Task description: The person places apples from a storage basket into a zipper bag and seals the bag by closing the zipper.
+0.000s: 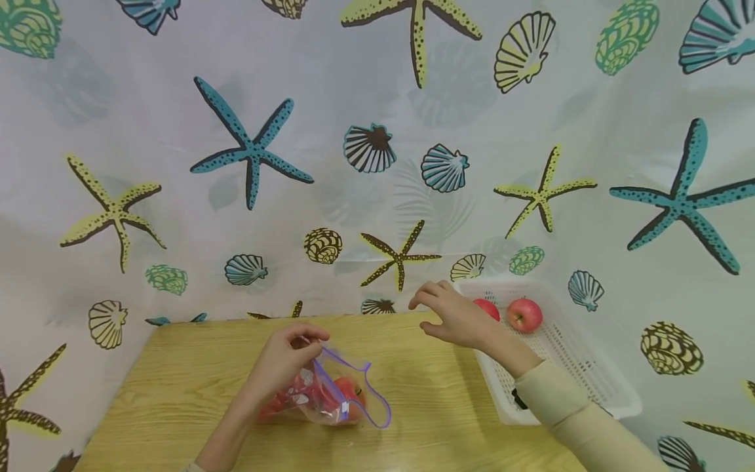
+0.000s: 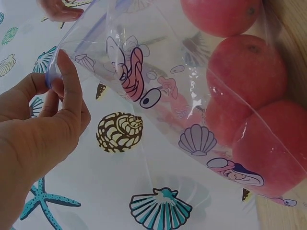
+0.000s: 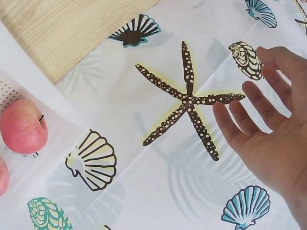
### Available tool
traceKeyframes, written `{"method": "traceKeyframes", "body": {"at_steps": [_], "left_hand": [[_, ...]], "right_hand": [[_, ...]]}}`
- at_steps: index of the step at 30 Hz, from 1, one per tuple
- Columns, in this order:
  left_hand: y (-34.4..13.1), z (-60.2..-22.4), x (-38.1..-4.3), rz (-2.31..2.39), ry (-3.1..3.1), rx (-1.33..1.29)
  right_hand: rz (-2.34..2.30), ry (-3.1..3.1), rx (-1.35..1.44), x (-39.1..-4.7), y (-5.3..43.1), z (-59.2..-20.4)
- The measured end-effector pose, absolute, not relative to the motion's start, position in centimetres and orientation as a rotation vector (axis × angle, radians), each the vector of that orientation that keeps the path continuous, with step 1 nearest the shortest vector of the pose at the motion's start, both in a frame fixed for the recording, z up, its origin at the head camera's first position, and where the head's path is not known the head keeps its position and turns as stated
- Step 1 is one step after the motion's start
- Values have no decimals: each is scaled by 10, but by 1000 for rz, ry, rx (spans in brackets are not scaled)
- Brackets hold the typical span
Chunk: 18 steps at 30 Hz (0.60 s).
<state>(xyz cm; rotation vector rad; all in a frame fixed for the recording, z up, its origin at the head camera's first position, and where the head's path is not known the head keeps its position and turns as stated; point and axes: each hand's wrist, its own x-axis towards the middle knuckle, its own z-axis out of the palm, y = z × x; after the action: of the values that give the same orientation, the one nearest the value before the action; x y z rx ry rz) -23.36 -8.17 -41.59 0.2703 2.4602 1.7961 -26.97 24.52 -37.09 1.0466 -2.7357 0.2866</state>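
Note:
My left hand [image 1: 286,357] pinches the upper edge of a clear zip bag [image 2: 158,62] with a purple seal. Several red apples [image 2: 247,72] lie inside the bag on the table, and its mouth gapes toward the right in the head view. Cartoon figures and a shell are printed on the plastic. My right hand [image 1: 451,314] is in the air beside the white basket [image 1: 590,367], its fingers spread and relaxed with nothing in them. Two apples [image 1: 524,314] show at the far end of that basket, one partly behind the hand.
A wooden table [image 1: 194,367] carries the bag on the left and the basket on the right. Behind it hangs a white curtain [image 1: 330,78] printed with starfish and shells. A small black object [image 1: 519,398] is at the basket's near left side.

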Motion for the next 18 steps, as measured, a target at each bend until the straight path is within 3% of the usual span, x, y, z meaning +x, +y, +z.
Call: {"method": "traceKeyframes", "body": {"at_steps": [18], "left_hand": [[-83, -418, -232, 1786, 2457, 250]], "right_hand": [[302, -2952, 861, -292, 293, -382]]}}
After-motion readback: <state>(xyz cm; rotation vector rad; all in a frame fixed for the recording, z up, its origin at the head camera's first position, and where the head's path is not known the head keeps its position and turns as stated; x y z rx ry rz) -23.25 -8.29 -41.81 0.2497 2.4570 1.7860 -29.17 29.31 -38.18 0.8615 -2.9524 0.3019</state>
